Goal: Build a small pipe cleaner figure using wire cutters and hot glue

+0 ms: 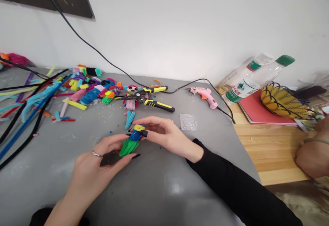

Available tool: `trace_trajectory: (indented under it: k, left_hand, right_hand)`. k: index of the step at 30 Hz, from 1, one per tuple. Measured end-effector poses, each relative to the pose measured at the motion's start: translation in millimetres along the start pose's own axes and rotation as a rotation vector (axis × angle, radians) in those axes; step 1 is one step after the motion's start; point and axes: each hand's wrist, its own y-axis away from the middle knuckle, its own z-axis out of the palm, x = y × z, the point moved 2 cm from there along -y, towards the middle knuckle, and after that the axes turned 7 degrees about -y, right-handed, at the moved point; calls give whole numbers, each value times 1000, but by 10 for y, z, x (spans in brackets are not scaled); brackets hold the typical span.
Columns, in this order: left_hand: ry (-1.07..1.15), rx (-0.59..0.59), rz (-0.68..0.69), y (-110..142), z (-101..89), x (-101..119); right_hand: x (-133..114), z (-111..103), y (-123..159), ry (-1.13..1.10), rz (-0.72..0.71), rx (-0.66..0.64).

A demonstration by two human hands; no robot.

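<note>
A small pipe-cleaner figure (130, 143), yellow on top, blue in the middle and green below, is held over the grey table. My right hand (164, 135) pinches its blue and yellow part between thumb and fingers. Around the green lower end curve the thumb and fingers of my left hand (99, 162), which wears a ring; some of its fingertips are hidden behind the figure. Just beyond lies a folded light-blue pipe cleaner (130, 119). Farther back, yellow-and-black pliers (144, 97) rest across a pink figure with a black-and-white face (131, 102).
Loose pipe cleaners (38, 99) and several colourful fuzzy pieces (95, 89) cover the left. A pink glue gun (204, 95) trails its cord near a clear plastic piece (188, 122). Bottles (246, 85), a yellow basket (282, 104) and another person's arm (315, 154) are right.
</note>
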Motion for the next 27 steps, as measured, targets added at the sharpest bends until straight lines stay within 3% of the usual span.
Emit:
trace_trajectory:
  k: [14,27]
  left_hand:
    - [12,-48,-28,-7,8,34]
    - [-7,32,311,-146,52,152]
  right_hand:
    - [-35,-7,-1,33,-129,14]
    - [-50,-69,-24,15,-196,152]
